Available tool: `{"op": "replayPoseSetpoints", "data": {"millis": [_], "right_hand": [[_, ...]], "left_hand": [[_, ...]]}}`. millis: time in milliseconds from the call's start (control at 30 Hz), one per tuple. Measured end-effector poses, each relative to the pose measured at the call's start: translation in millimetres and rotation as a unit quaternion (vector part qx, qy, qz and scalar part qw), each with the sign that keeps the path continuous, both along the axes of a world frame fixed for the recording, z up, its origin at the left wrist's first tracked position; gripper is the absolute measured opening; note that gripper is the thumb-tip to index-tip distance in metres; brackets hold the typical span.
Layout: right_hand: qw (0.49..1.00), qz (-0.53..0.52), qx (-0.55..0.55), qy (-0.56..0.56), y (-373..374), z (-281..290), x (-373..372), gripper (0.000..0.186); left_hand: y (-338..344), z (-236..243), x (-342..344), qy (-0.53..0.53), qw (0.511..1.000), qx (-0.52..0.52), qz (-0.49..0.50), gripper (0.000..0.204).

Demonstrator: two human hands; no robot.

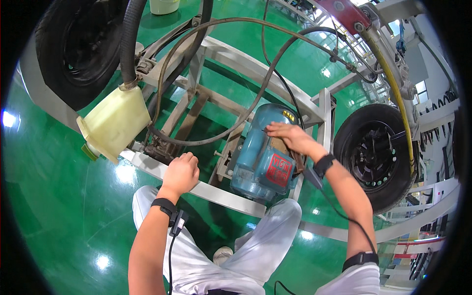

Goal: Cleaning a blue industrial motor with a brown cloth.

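Glossy green flooring (93,206) is stretching beneath a white metal frame (221,198), with bright patches of light shining on it. Two black wheels are flanking the frame, one at the upper left (81,49) and one on the right (371,147), while racks (432,196) are lining the far right edge. Inside the right part of the frame a blue electric motor (251,156) is lying aslant, its box-shaped side cover (275,169) bearing a red label.

On the motor's upper side the person's right hand (289,137) is resting palm down; its fingers are stretching out flat rather than closing around anything (the thumb is hiding from view). Above the near rail the left hand (180,173) is hanging with fingers loosely curling; whether it is pinching something I cannot tell. Just beyond it a dark, grimy metal fitting (161,149) is sitting by the rail.

Farther left a pale yellow tank (116,120) is leaning, joining a thick black hose (132,42) at its top. Slimmer hoses (216,21) are looping over the frame and passing near the motor. Dark straps are circling both wrists (165,206), and white trousers (268,241) are showing below.
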State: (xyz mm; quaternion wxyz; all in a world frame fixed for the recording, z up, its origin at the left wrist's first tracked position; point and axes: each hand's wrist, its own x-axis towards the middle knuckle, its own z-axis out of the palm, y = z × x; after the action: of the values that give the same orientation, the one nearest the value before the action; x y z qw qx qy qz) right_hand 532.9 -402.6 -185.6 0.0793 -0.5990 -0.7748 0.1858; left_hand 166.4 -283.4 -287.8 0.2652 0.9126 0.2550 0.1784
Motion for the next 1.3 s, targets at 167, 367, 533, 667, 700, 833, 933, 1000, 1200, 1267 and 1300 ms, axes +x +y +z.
{"op": "replayPoseSetpoints", "data": {"millis": [167, 367, 533, 667, 700, 833, 933, 1000, 1200, 1267, 1300], "right_hand": [[0.981, -0.16, 0.069, 0.082, 6.3, -14.7, -2.5, 0.031], [0.962, -0.217, 0.165, -0.027, 0.6, -13.7, -0.8, 0.021], [0.983, -0.152, 0.094, 0.05, -25.8, -6.9, -6.4, 0.013], [0.973, -0.169, 0.156, -0.009, 10.0, -12.6, 11.6, 0.014], [0.973, -0.181, 0.142, -0.003, 14.7, -15.3, 4.4, 0.015], [0.993, -0.056, 0.104, -0.019, -10.0, -8.5, -8.5, 0.026], [0.99, -0.051, 0.052, -0.121, -3.5, 10.0, 8.8, 0.031], [0.98, -0.108, 0.1, -0.132, 13.2, 3.4, 24.5, 0.032], [0.996, -0.043, 0.012, -0.079, 46.4, -17.0, -3.6, 0.028], [0.996, -0.02, -0.045, -0.073, 52.1, -8.5, -8.0, 0.027], [0.991, -0.038, -0.022, -0.124, 57.9, -6.0, 2.7, 0.027]], "left_hand": [[-0.4, 1.3, 6.0, -0.022, 1.0, -0.014, 0.013, 0.005], [-2.5, 3.5, 5.2, -0.018, 0.999, -0.021, 0.017, 0.005], [-0.3, 3.1, 2.5, 0.002, 1.0, -0.022, 0.008, 0.005], [-2.3, 3.5, 9.6, -0.015, 0.999, -0.03, 0.018, 0.006], [-1.6, 3.3, 6.7, -0.01, 0.999, -0.028, 0.021, 0.006], [-1.1, 3.2, 3.6, -0.001, 0.999, -0.024, 0.026, 0.006], [-1.6, 2.7, 3.8, 0.007, 0.999, -0.023, 0.027, 0.006], [-3.3, 2.6, 7.0, 0.005, 0.999, -0.024, 0.027, 0.006], [-0.5, 8.9, 4.7, 0.049, 0.998, -0.027, 0.034, 0.007], [0.6, 7.5, 3.0, 0.047, 0.998, -0.041, 0.032, 0.006], [0.7, 8.4, 5.6, 0.052, 0.997, -0.043, 0.029, 0.006]]}}
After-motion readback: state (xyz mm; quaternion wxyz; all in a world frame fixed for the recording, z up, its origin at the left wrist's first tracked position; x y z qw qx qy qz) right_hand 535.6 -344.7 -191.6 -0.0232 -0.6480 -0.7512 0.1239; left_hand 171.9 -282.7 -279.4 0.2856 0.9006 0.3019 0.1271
